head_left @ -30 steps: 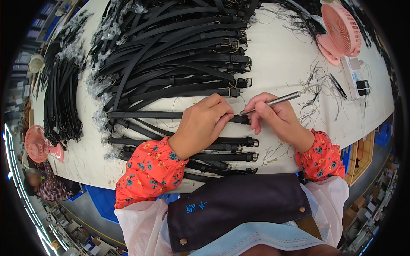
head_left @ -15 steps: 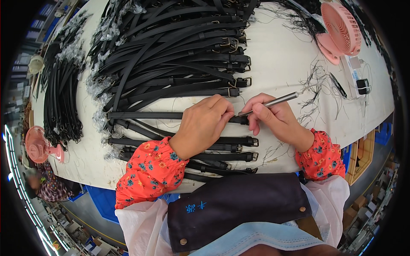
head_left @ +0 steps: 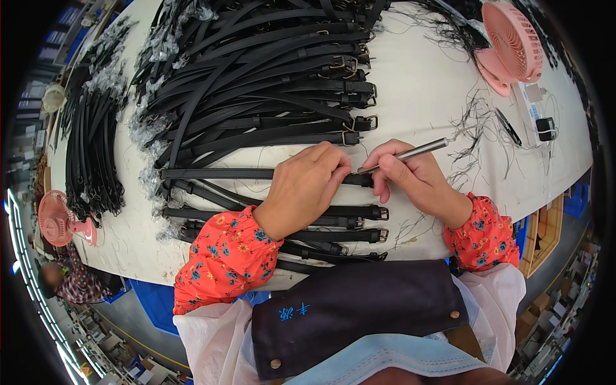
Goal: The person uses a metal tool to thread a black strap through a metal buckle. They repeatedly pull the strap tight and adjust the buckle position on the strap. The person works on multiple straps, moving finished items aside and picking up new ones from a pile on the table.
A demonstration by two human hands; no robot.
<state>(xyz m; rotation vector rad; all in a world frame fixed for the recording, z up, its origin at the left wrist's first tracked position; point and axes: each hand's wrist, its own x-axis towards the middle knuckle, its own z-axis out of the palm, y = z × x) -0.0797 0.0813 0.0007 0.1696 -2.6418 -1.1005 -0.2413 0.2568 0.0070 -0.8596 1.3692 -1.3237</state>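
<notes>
At frame centre, the left hand (head_left: 307,192) presses flat (fingers uncurled) on a black strap (head_left: 218,174); the right hand (head_left: 414,176) pinches a metal tool (head_left: 410,153).

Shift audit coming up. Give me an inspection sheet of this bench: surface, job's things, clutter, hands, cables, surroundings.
Surface: white table, strewn with loose black threads.
Job's things: one black strap lies flat under the left hand; the right hand holds a slim metal tool with its tip at the strap's end.
Clutter: big pile of black buckled straps behind, a few more straps near the table edge, another bundle far left.
Hands: both bare, with red floral sleeves.
Cables: a thin one by the small black device.
Surroundings: pink fan at right, another pink fan at left, a second person below the table edge.
</notes>
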